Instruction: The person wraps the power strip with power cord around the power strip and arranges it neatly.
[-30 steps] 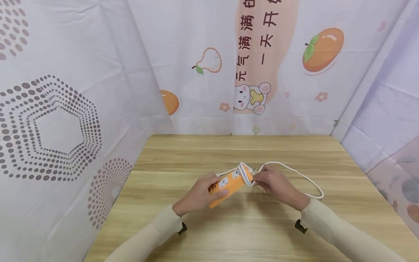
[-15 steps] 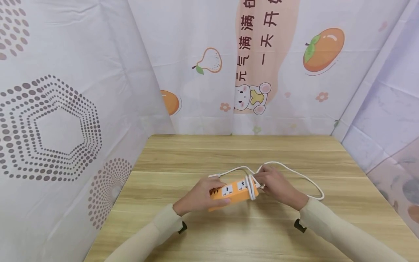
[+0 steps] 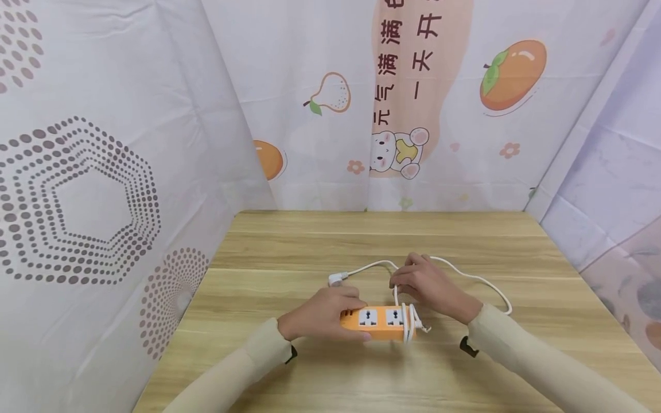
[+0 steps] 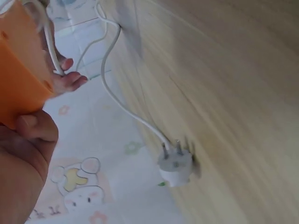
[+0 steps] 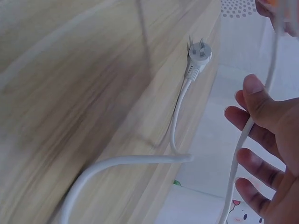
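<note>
My left hand [image 3: 325, 314] grips the left end of an orange power strip [image 3: 381, 316], thumb along its near side. Two white sockets face up, and the hand hides part of the USB end. White cord is wound around the strip's right end. My right hand [image 3: 426, 284], just behind that end, pinches the white power cord [image 5: 232, 179] between thumb and fingers. From the strip the cord [image 3: 396, 295] rises to those fingers. Its plug [image 3: 337, 279] lies on the table behind my left hand, prongs showing in the left wrist view [image 4: 175, 165].
The wooden table [image 3: 289, 241] carries a loose curve of cord [image 3: 480, 278] behind and right of my right hand. White printed curtains [image 3: 310, 160] stand behind the table and along its left and right sides.
The power strip has turned from a diagonal to nearly level and come toward me. My right hand has gone from the strip's end to behind it with the cord. More of the plug shows.
</note>
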`<state>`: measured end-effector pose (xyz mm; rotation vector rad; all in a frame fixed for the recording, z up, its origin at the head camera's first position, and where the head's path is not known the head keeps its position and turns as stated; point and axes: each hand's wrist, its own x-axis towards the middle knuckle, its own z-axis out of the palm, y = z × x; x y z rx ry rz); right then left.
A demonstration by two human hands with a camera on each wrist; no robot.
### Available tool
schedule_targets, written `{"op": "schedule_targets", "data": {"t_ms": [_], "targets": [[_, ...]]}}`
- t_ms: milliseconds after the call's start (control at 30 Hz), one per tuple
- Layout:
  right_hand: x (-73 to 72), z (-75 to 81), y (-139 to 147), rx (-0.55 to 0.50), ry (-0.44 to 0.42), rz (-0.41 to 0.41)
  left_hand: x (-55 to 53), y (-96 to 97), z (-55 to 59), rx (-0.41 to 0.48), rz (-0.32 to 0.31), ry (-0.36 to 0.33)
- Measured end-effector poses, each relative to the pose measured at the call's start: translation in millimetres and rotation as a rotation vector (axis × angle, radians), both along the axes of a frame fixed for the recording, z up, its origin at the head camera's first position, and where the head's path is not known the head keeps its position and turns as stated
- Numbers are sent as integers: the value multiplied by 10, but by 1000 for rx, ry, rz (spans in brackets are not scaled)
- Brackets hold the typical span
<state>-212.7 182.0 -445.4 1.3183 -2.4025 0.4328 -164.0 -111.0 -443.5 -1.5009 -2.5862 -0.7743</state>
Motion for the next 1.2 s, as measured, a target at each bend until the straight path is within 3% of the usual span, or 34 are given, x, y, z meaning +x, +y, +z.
{"op": "schedule_targets", "data": {"t_ms": [133,567,733,933,1200], "targets": [[-4,30,-24,36,25,3,16,48,1,-106,8,133],[-17,98,-98,72,140,-17,31,64,-5,-242,110,220],[6,133,-134,44,161,-6,38,75,-50,-265,187,240],[45,168,-179,3,184,21,36,120,-91,-245,284,212],[81,211,-184,16,196,-21,41,152,-81,-207,372,214]]}}
